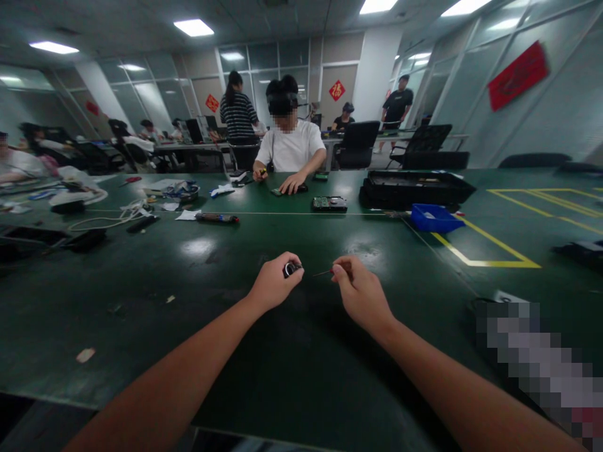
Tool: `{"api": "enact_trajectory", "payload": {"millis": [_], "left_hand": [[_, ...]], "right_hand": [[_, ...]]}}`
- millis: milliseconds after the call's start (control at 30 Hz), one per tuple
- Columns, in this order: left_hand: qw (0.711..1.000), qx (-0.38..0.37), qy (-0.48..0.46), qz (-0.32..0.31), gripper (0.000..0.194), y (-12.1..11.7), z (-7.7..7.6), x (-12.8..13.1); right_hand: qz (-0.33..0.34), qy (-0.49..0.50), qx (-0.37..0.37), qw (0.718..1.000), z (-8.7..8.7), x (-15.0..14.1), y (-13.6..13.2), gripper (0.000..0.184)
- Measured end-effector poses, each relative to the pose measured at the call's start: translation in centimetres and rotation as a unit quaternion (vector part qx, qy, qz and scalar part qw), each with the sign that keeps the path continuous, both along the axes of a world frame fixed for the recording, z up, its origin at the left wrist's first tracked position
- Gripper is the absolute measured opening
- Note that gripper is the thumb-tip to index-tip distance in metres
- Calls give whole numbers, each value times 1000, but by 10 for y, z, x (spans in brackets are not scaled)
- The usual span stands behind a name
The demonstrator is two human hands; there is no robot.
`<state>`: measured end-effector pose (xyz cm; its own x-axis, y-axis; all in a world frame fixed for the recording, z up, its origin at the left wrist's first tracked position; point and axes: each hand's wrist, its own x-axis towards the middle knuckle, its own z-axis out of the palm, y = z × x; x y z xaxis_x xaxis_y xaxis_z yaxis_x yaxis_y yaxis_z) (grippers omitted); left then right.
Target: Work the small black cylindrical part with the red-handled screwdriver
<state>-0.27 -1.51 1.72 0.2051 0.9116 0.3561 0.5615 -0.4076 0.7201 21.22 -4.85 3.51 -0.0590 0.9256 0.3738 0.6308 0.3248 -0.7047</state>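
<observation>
My left hand (277,280) is closed around a small dark part with a silvery ring-shaped end (291,270); its exact kind does not show. In my right hand (360,290) is a thin screwdriver (323,273), gripped between thumb and fingers. Its slim shaft points left toward the small part, with a short gap between them. Both hands are above the middle of the green table (264,376). Most of the screwdriver's handle is hidden by my fingers.
Across the table a co-worker (292,147) handles a green circuit board. Nearby are a hard drive (330,203), stacked black trays (417,187), a blue bin (436,218) and a dark cylindrical tool (217,218). A white cable (110,216) lies left; a pixelated area covers the lower right.
</observation>
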Motion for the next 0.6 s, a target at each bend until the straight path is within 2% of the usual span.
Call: {"api": "enact_trajectory", "payload": {"millis": [100, 200, 267, 333, 467, 600], "left_hand": [[981, -22, -181, 63, 23, 12, 4, -10], [915, -74, -389, 74, 20, 22, 13, -23], [868, -100, -481, 68, 22, 27, 21, -36], [843, -111, -520, 84, 22, 30, 28, -52], [814, -115, -544, 167, 14, 36, 34, -97], [803, -97, -526, 262, 13, 35, 35, -157]], "right_hand": [[3, 4, -4, 1000, 1, 0, 0, 17], [8, 2, -9, 1000, 1, 1, -1, 17], [13, 1, -12, 1000, 1, 1, -1, 18], [18, 2, -14, 1000, 1, 1, -1, 18], [15, 2, -12, 1000, 0, 1, -1, 17], [11, -5, -4, 1000, -2, 2, 0, 16]]}}
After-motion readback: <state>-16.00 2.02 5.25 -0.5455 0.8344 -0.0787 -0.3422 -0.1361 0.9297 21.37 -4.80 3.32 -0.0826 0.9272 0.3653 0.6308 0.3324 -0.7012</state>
